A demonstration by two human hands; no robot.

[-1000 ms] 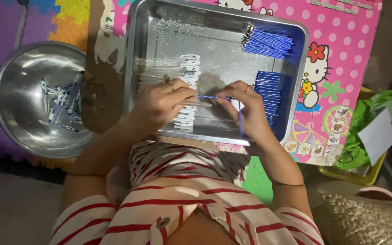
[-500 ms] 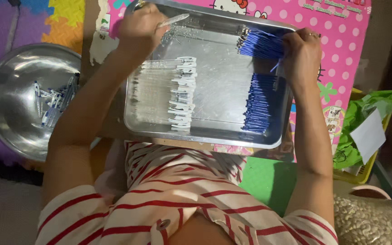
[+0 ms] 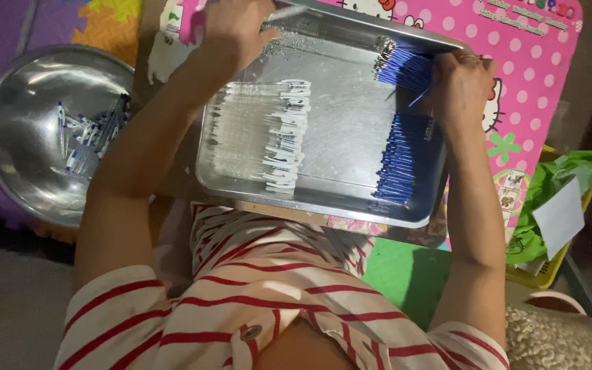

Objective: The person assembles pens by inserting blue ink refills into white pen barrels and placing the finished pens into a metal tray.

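Note:
A steel tray [image 3: 323, 199] lies in front of me on a pink mat. A row of clear pen barrels with white clips [image 3: 268, 137] lies in its left half. Blue refills lie in two bunches, one at the far right [image 3: 405, 68] and one along the right side [image 3: 399, 161]. My left hand [image 3: 234, 27] is at the tray's far left corner, closed on a clear pen barrel [image 3: 288, 12]. My right hand [image 3: 464, 82] rests on the tray's right rim and pinches a single blue refill [image 3: 419, 97] beside the far bunch.
A round steel bowl [image 3: 29, 89] stands to the left with several blue and white pens [image 3: 90, 133] in it. A yellow basket [image 3: 539, 274] with a green bag [image 3: 563, 175] and a white paper slip [image 3: 560, 216] stands at the right. Foam puzzle mats lie beyond.
A second ago both hands were together at the tray's near middle with a blue refill between them. They have moved apart to the tray's far left corner and right rim.

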